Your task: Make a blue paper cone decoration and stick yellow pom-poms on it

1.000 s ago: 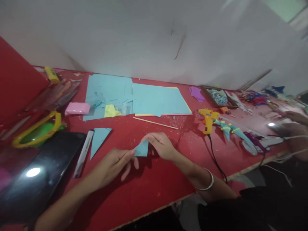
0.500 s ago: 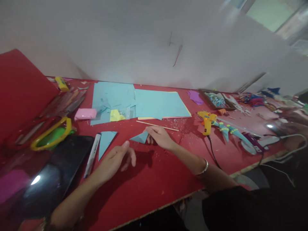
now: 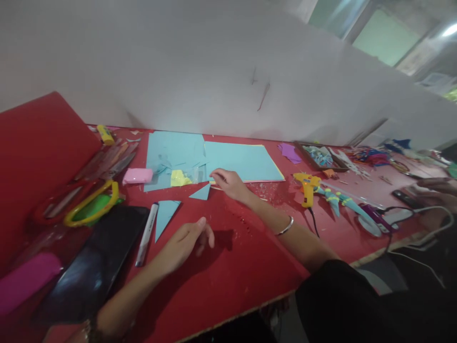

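My left hand (image 3: pixel 191 238) hovers over the red table with its fingers loosely bent and apart, holding nothing. To its left lie a blue paper triangle (image 3: pixel 165 216) and a white marker with a dark cap (image 3: pixel 147 236). A smaller blue paper triangle (image 3: pixel 202 192) rests on the table, just beyond my left hand. My right hand (image 3: pixel 230 185) is directly right of that triangle's top corner, its fingers bent and free of the paper. Under the right hand, a thin wooden stick (image 3: pixel 216 188) is partly hidden.
Blue paper sheets (image 3: pixel 243 159) lie along the wall, beside yellow (image 3: pixel 180 178) and pink (image 3: pixel 137 176) lumps. At left are a dark phone-like slab (image 3: pixel 103 257) and yellow-handled scissors (image 3: pixel 76 216). A yellow glue gun (image 3: pixel 307 188) stands right; another person's hand (image 3: pixel 439 190) is farther right.
My right hand has let go of the small blue triangle, which now lies farther back on the table. The left hand keeps nearly the same pose. The view has shifted slightly.
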{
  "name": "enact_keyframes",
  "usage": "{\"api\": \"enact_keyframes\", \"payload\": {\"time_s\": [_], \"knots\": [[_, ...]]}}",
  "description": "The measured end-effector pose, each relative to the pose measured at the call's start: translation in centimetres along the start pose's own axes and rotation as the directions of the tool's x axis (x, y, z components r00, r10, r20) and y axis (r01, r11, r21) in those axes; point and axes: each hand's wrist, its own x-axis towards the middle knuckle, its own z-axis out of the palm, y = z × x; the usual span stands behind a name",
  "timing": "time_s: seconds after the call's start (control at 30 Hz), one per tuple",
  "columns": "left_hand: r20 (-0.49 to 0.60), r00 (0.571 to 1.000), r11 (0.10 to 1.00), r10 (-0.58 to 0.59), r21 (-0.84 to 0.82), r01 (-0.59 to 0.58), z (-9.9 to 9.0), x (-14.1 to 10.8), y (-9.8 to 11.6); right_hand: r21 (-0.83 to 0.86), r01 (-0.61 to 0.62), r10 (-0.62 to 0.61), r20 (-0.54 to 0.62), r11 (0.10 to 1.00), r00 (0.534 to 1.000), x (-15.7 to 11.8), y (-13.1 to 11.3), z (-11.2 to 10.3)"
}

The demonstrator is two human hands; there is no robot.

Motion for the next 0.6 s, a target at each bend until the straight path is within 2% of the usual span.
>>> {"api": "enact_keyframes", "payload": {"time_s": [0.1, 0.3, 0.4, 0.6], "knots": [[0.002, 1.0, 1.0, 0.008, -0.002, -0.008, 0.1, 0.0, 0.0, -0.107, -0.01, 0.008, -0.016, 0.994, 1.0, 0.2, 2.3, -1.5], [-0.006, 1.0, 0.999, -0.023, 0.023, 0.023, 0.2, 0.2, 0.5, -0.271, -0.04, 0.075, 0.121, 0.962, 0.99, -1.2, 6.3, -3.2], [-0.01, 0.999, 0.999, -0.036, 0.035, 0.036, 0.3, 0.2, 0.7, -0.316, -0.048, 0.097, 0.141, 0.948, 0.985, -1.8, 6.8, -3.1], [-0.014, 0.999, 0.999, -0.044, 0.028, 0.044, 0.2, 0.2, 0.5, -0.381, -0.019, 0.093, 0.176, 0.924, 0.98, -1.8, 6.0, -3.2]]}}
